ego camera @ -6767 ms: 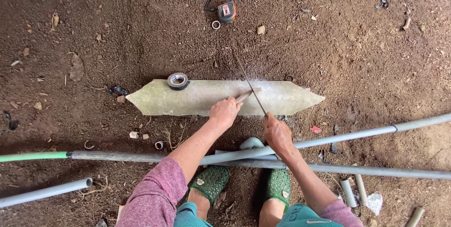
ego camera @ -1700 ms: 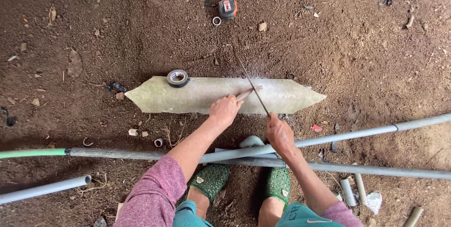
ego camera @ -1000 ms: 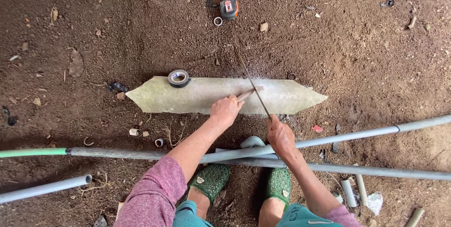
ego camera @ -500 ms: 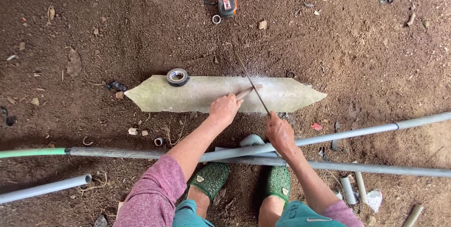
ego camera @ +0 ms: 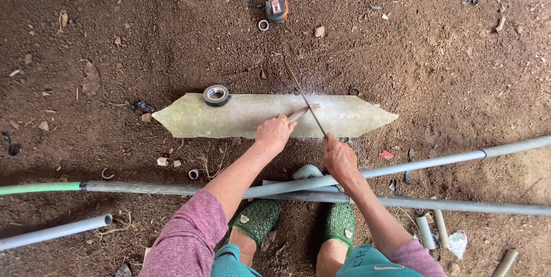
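A tape measure [ego camera: 277, 8] lies on the dirt ground [ego camera: 143, 42] beside a small white ring [ego camera: 263, 24]. Long grey pipes [ego camera: 436, 161] cross near green sandals [ego camera: 259, 218]; short pipe offcuts [ego camera: 426, 231] lie at right.

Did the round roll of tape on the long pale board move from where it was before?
No. The round grey tape roll sits at the same spot on the pale pointed board's far edge.

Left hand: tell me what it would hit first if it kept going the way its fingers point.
The left hand points up-right along the pale pointed board. It would probably first meet the thin blade held by the right hand, though their relative heights are unclear.
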